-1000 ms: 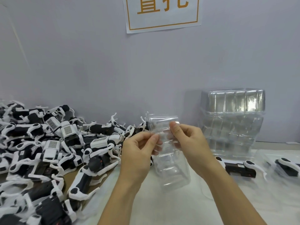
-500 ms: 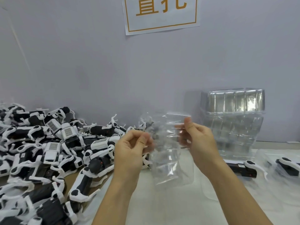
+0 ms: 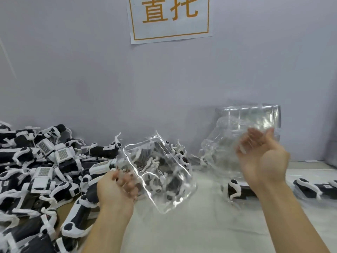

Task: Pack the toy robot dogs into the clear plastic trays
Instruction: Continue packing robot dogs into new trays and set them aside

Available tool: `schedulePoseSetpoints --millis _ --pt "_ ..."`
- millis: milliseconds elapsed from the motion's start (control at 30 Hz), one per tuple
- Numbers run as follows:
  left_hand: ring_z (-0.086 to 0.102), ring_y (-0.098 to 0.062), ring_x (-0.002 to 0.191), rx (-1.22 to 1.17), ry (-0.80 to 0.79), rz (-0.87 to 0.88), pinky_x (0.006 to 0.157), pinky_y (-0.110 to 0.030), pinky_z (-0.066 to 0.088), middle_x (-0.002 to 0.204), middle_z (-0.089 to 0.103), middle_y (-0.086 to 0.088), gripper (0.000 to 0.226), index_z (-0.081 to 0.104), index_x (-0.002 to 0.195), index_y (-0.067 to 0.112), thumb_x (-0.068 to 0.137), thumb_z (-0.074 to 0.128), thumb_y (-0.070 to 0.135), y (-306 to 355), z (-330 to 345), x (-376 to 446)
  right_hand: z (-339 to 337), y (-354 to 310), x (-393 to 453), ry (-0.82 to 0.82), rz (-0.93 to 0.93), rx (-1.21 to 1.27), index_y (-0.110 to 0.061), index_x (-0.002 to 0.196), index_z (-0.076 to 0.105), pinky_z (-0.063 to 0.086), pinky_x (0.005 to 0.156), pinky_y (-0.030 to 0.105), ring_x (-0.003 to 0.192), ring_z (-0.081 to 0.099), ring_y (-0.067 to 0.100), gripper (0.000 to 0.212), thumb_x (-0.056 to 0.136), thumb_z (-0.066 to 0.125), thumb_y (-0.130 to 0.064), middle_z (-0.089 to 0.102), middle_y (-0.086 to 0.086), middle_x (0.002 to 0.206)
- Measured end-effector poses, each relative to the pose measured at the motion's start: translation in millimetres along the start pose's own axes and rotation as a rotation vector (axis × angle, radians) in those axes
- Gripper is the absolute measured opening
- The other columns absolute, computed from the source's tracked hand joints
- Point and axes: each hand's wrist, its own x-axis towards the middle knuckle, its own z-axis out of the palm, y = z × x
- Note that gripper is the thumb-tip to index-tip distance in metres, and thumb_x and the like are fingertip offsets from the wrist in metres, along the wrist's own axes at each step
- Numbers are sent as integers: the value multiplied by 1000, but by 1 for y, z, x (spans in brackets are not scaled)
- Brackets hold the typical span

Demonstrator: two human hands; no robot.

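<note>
— Grey wall [image 3: 91, 79] fills the far side, with a white paper sign [image 3: 170, 18] in orange characters stuck high on it. What lies on your table [image 3: 200, 225]?

— On your left, a heap of black-and-white toy robot dogs [image 3: 42, 170] spreads from the near edge back to the wall. Far right, a stack of clear plastic trays [image 3: 255, 115] stands against the wall. Two more dogs lie on the right of the table: one [image 3: 237, 189] just behind your right forearm, one [image 3: 310, 189] further right by the frame edge.

— And your hands?

— Your left hand [image 3: 116, 189] is palm up, its fingers [image 3: 129, 181] curled round the left edge of a clear plastic tray [image 3: 164, 176]. That tray is lifted off the table and tilted, and the dogs behind show through it. Your right hand [image 3: 262, 157] is raised further right, palm up, blurred; a second clear tray [image 3: 231, 143] is at its fingers [image 3: 246, 141], which bend round the tray's edge, though the blur makes the grip hard to read.

— Are the two trays touching?

— No, they are apart, one in each hand.
</note>
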Motion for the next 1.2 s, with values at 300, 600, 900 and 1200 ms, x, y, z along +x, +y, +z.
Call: schedulePoseSetpoints --millis 300,600,900,1200 --pt "54 -52 113 766 9 350 93 -67 45 130 52 -30 78 42 121 29 74 23 88 -5 8 -8 16 -11 -4 -290 -15 -597 -23 78 79 48 78 32 74 63 12 29 84 57 -41 68 -3 77" --pt "60 -16 98 1025 -230 383 80 -43 55 118 55 2 33 61 114 31 88 66 51 -10 11 -13 21 -8 -7 -373 -144 -838 -21 90 76 53 66 17 71 65 9 30 83 58 -43 71 -3 75" --pt "56 -20 80 1458 -5 397 68 -35 47 89 59 -2 8 49 89 18 93 54 23 -16 -2 1 27 -5 -7 -342 -115 -745 -22 88 74 51 71 25 75 63 10 32 86 52 -45 68 -3 78" --pt "54 -9 84 1582 -147 406 71 -29 46 93 51 11 19 39 103 29 95 52 39 -24 -2 -1 27 -2 -7 -337 -98 -721 -26 82 76 50 71 27 74 63 8 32 87 51 -45 69 -6 77"
